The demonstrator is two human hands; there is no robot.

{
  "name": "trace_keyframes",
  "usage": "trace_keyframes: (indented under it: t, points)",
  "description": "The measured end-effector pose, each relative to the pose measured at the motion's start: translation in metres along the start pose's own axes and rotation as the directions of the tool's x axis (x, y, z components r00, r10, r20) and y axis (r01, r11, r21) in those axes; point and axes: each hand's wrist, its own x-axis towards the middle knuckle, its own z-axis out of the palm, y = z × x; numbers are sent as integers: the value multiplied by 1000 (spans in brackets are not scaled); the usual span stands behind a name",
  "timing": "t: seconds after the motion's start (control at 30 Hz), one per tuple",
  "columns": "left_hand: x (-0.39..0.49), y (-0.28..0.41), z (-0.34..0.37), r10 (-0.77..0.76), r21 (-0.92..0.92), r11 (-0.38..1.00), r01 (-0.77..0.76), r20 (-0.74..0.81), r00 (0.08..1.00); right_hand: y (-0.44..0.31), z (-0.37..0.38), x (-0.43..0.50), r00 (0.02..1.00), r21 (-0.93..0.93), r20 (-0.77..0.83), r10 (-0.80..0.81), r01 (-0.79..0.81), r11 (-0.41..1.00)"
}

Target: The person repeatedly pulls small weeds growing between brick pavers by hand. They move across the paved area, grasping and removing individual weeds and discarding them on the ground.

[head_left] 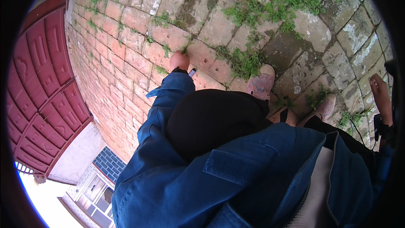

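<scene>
My left hand [179, 60] reaches down to the paving in a curled fist, its back towards me. A small green weed [185, 49] sticks out at its fingertips, from a joint between bricks; the fingers look closed around it, though they are mostly hidden. A dark band circles that wrist, and a small pale purple object with a black end [192, 72] shows beside it. My right hand [380, 96] is at the far right rim with its fingers curled. A dark shape [390, 68] lies close to it, and whether the hand holds anything is unclear.
Worn brick and stone paving [136, 57] stretches around me, with weed clumps [248, 61] in its joints. My pink patterned shoes [263, 80] stand on it. A red metal gate [41, 91] and a pale wall [77, 152] rise at left. A black cable [357, 129] hangs near my right wrist.
</scene>
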Motion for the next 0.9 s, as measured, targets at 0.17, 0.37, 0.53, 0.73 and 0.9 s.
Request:
trace_keyframes:
  t: [0.17, 0.37, 0.53, 0.73, 0.9]
  points:
    - [2, -14, 0, -39, -149, 988, 33, -39, 998, 0, 0, -2, 999, -9, -33, -17, 16, 1000]
    - [-30, 15, 2, 227, -631, 776, 5, 287, 931, -1, 1, 4, 999, -26, -26, -40, 39, 999]
    - [-10, 45, -17, 60, -192, 978, -78, -101, 993, -6, 0, 8, 996, -32, -59, -60, 58, 998]
    - [23, 58, -16, 19, -47, 999, -20, -35, 999, -16, -1, 4, 999, -25, -52, -13, 12, 1000]
    - [33, 35, -11, -81, -68, 995, 76, -72, 994, -16, 2, 3, 997, -25, -64, -31, 30, 999]
